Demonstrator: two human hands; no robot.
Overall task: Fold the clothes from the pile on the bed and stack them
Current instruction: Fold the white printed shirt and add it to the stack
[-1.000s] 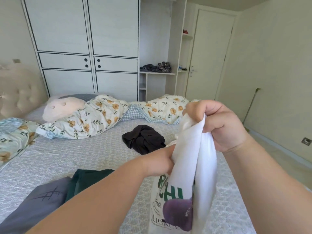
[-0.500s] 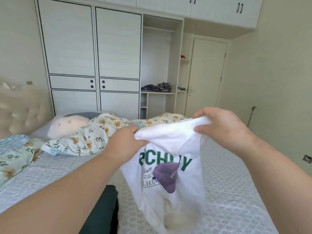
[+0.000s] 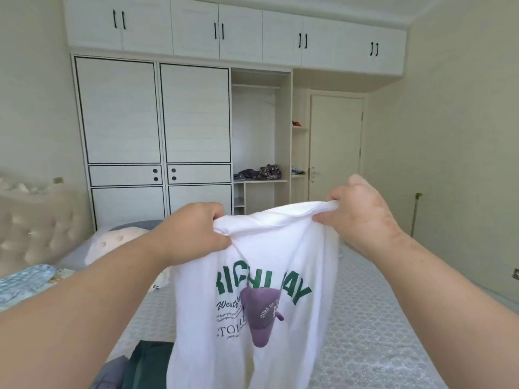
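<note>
Left hand (image 3: 193,234) and right hand (image 3: 362,211) are each pinching the top edge of the white T-shirt (image 3: 252,304), which is hanging lengthwise straight down over the bed (image 3: 379,332) (print facing wearer), both hands equally near.

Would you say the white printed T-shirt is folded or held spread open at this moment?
Spread, not folded: the white printed T-shirt hangs from its top edge between the left hand and right hand, print showing.
</note>
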